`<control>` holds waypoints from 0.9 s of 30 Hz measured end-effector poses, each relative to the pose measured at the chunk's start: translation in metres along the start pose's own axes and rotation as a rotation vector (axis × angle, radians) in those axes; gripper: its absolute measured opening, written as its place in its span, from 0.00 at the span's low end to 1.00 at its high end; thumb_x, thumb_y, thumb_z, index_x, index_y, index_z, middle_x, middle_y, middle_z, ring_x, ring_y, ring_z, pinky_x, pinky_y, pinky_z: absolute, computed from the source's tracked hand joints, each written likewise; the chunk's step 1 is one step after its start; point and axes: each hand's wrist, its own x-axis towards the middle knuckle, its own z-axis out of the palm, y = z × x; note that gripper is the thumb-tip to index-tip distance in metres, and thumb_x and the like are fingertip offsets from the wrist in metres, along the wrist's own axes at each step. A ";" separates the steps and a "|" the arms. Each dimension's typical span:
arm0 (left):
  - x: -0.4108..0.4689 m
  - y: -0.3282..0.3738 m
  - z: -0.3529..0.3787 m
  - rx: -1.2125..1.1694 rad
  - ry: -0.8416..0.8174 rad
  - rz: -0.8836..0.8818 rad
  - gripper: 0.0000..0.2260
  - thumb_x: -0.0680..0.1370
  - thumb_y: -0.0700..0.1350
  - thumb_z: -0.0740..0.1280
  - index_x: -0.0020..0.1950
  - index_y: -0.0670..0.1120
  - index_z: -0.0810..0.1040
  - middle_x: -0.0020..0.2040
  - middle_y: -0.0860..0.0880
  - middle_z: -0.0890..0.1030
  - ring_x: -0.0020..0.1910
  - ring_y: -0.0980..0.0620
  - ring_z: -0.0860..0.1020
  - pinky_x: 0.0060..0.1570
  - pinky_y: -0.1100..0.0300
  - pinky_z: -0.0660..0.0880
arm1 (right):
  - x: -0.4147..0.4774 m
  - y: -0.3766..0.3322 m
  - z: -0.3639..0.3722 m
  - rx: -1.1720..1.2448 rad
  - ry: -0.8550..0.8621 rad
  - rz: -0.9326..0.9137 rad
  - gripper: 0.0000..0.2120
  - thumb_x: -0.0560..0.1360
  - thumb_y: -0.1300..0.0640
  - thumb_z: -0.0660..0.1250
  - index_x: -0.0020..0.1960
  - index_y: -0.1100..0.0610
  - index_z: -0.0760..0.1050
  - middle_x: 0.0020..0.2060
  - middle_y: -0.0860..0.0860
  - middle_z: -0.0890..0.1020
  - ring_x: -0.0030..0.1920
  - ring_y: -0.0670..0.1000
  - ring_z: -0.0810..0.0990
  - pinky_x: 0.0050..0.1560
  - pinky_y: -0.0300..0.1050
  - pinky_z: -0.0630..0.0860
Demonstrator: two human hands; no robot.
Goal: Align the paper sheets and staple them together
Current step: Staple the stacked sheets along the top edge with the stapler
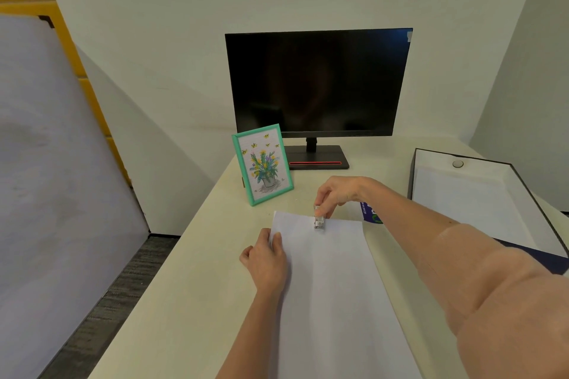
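Lying flat on the cream table [191,301], the paper sheets [332,301] filled the near middle of the view, running from 6 o'clock toward 12 o'clock. The left hand [266,260] gripped the stack's edge at about 10 o'clock, thumb on top of the paper and fingers curled at the border. The right hand [337,194] reached in from 3 o'clock and pinched a small silver stapler [319,221], which straddled the far edge of the sheets at 12 o'clock, near that edge's middle. Whether the stapler was pressed fully down could not be told. A teal picture frame [261,164] with painted flowers stood upright at 11 o'clock from the sheets, and a dark monitor [317,83] stood beyond at 12 o'clock. At 2 o'clock lay an open black-rimmed box [492,168], white inside, with a small round thing [458,164] at its far end. A blue printed item [369,212] showed just under the right wrist.
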 end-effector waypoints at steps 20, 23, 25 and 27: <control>-0.002 -0.001 0.000 0.008 0.006 0.001 0.09 0.80 0.44 0.56 0.39 0.46 0.66 0.26 0.53 0.65 0.44 0.39 0.72 0.56 0.57 0.58 | -0.009 -0.012 -0.008 -0.138 -0.104 0.081 0.25 0.67 0.54 0.77 0.63 0.50 0.75 0.62 0.49 0.76 0.62 0.49 0.72 0.70 0.54 0.64; -0.003 0.001 -0.001 0.011 0.009 0.003 0.09 0.80 0.44 0.56 0.41 0.45 0.67 0.26 0.54 0.66 0.43 0.40 0.71 0.58 0.56 0.58 | -0.012 -0.013 -0.008 -0.146 -0.101 0.078 0.24 0.67 0.48 0.76 0.61 0.53 0.76 0.56 0.49 0.82 0.57 0.46 0.79 0.70 0.54 0.64; -0.002 0.002 -0.001 0.011 0.014 -0.001 0.08 0.80 0.43 0.56 0.41 0.45 0.67 0.26 0.53 0.66 0.41 0.41 0.70 0.59 0.55 0.59 | -0.011 -0.013 -0.008 -0.178 -0.087 0.070 0.24 0.67 0.50 0.76 0.61 0.51 0.75 0.58 0.48 0.79 0.61 0.48 0.76 0.69 0.54 0.64; -0.001 0.001 0.000 0.004 0.024 -0.010 0.09 0.80 0.43 0.56 0.40 0.44 0.67 0.27 0.53 0.66 0.41 0.41 0.70 0.59 0.55 0.59 | -0.010 -0.012 -0.007 -0.194 -0.073 0.054 0.26 0.66 0.53 0.77 0.62 0.47 0.74 0.61 0.46 0.76 0.64 0.51 0.71 0.68 0.54 0.65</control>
